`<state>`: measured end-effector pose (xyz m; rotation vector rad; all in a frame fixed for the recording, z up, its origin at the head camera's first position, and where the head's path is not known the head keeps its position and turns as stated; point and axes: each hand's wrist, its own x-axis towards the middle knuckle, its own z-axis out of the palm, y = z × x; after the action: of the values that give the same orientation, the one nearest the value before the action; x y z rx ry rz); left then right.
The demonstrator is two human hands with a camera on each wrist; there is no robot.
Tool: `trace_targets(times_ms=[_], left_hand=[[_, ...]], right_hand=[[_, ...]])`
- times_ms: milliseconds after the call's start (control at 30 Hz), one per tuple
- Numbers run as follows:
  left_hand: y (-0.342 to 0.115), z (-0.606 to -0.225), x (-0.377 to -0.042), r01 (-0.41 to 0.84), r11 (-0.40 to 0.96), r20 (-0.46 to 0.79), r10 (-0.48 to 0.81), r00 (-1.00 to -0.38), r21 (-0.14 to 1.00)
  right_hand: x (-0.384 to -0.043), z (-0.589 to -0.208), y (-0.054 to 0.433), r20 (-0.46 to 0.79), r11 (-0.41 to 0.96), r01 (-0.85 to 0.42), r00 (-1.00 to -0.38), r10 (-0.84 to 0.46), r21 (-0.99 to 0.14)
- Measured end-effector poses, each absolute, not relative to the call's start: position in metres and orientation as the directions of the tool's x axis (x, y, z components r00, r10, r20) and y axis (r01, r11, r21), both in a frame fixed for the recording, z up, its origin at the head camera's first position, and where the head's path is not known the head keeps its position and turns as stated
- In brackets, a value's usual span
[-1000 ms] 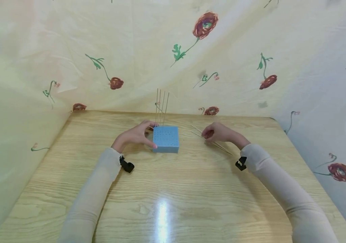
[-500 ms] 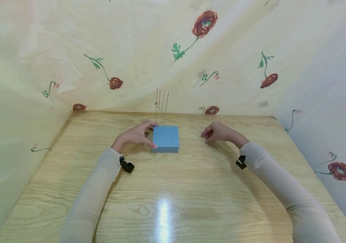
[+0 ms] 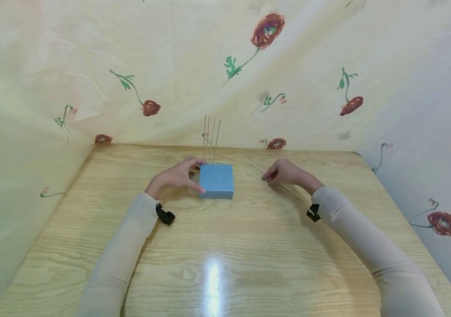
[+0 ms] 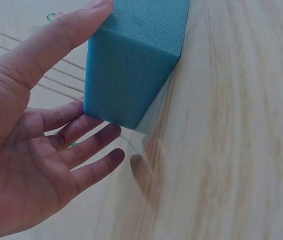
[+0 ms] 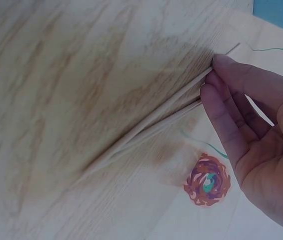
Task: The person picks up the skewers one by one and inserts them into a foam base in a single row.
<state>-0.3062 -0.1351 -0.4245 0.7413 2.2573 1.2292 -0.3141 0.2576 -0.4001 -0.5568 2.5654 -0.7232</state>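
Observation:
A blue foam block (image 3: 216, 178) with rows of small holes sits on the table. Several thin wooden sticks (image 3: 218, 134) stand up from its far left part. My left hand (image 3: 175, 176) holds the block's left end, thumb at the near side and fingers behind; the left wrist view shows the thumb on the foam (image 4: 131, 65). To the block's right, my right hand (image 3: 284, 173) pinches a wooden stick (image 5: 166, 102) between thumb and fingertip. A second stick (image 5: 179, 114) lies under it, crossing near one end; the fingers partly hide both.
A light wood-grain table (image 3: 177, 255) extends toward me. Behind it and at both sides hangs a pale cloth (image 3: 193, 57) with printed flowers. Black wrist mounts (image 3: 165, 215) sit at the sleeve cuffs.
The right hand has shifted very slightly left, with the stick's far tip moving a little the same way. The left hand and the foam block have stayed in place.

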Motion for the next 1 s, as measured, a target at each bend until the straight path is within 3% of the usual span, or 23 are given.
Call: trace_targets(times_ms=[1000], left_hand=[[-0.1347,-0.4243,-0.3083,0.23,0.468,-0.152,0.645,-0.749,0.853]], right_hand=[[-0.3096,-0.4025,0.2548,-0.219,0.765,-0.329,-0.829,-0.514,-0.554]])
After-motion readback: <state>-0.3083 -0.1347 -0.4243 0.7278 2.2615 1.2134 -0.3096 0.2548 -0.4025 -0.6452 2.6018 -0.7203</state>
